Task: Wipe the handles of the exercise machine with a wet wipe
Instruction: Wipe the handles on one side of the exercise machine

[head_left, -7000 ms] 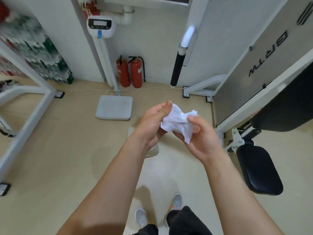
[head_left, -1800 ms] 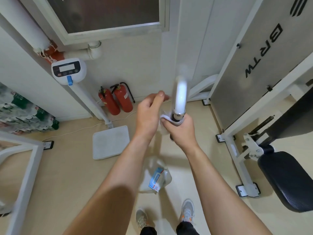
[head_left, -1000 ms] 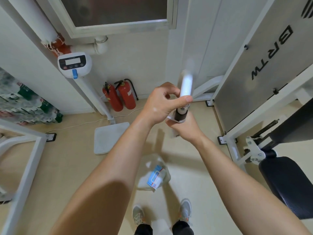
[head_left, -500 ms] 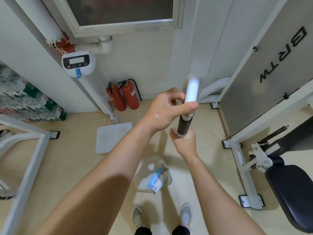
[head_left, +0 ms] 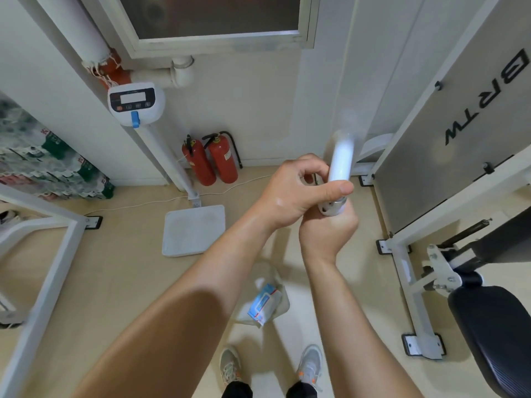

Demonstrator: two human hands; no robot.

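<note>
Right hand (head_left: 327, 234) slid up — fingers wrap handle (head_left: 332, 209) under left hand (head_left: 296, 193).

Left hand (head_left: 298, 193) and right hand (head_left: 327, 234) are stacked on the handle bar (head_left: 340, 165), left above right, and the bar rises straight up past them. Left of the hands is open air down to the floor; the scale platform (head_left: 194, 229) and scale column (head_left: 161, 156) stand well apart. Right of the hands the machine panel (head_left: 459, 133) is near, with the white frame leg (head_left: 413, 297) and black seat pad (head_left: 494, 334) lower right. Beyond the hands are the wall and fire extinguishers (head_left: 209, 159). The wet wipe pack (head_left: 263, 304) lies on the floor below.
</note>
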